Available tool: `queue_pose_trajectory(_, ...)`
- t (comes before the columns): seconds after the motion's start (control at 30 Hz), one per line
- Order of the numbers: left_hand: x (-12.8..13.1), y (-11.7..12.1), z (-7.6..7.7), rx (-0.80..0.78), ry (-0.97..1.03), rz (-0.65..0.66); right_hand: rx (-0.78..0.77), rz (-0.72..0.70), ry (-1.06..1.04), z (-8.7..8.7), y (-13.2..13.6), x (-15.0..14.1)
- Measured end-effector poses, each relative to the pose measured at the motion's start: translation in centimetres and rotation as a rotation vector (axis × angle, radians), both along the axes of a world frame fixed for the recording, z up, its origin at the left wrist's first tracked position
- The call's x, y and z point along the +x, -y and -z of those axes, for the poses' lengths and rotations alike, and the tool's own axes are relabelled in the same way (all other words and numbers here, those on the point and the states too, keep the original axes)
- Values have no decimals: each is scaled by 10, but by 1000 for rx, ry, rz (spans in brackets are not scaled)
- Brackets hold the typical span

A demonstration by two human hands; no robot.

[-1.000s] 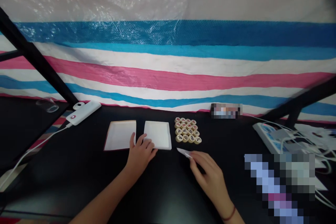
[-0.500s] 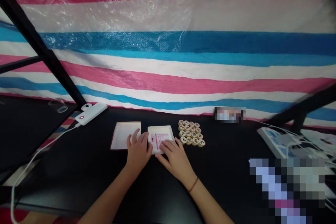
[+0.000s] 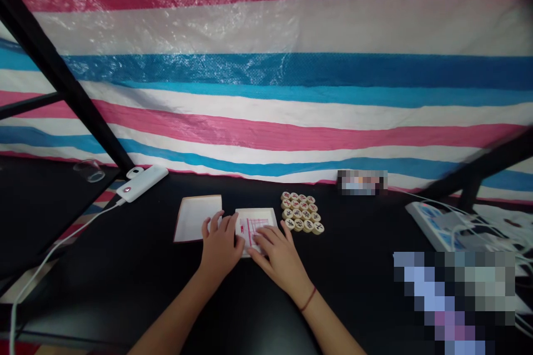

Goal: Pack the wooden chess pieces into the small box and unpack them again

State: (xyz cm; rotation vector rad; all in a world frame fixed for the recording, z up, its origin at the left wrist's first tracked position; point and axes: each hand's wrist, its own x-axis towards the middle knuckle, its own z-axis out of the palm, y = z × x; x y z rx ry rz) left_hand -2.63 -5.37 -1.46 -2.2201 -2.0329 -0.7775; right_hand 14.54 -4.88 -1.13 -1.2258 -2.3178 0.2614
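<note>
Since half a second ago, the shallow, square white box [image 3: 257, 213] has slid nearer you. Your right hand [image 3: 280, 255], fingers spread, covers part of the red-lined white paper [image 3: 250, 228] inside it; your left hand [image 3: 220, 244], fingers loosely spread, is at its left edge. Farther right stand round cream discs [image 3: 302, 213].

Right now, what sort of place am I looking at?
Perhaps a makeshift desk nook: a striped plastic sheet hangs behind a black tabletop, and a power strip with cables sits at the right.
</note>
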Motion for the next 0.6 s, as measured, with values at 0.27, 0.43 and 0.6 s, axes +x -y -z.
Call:
queue_pose_trajectory(0.27,-2,0,2,29,-19,22,35,-23,-19,-3,2,1)
queue_pose_trajectory(0.43,-2,-1,1,34,-29,26,264,149,-108,-9,-25,21)
queue_pose_trajectory(0.6,-3,-2,1,45,-21,39,158,414,102,-26,-83,35)
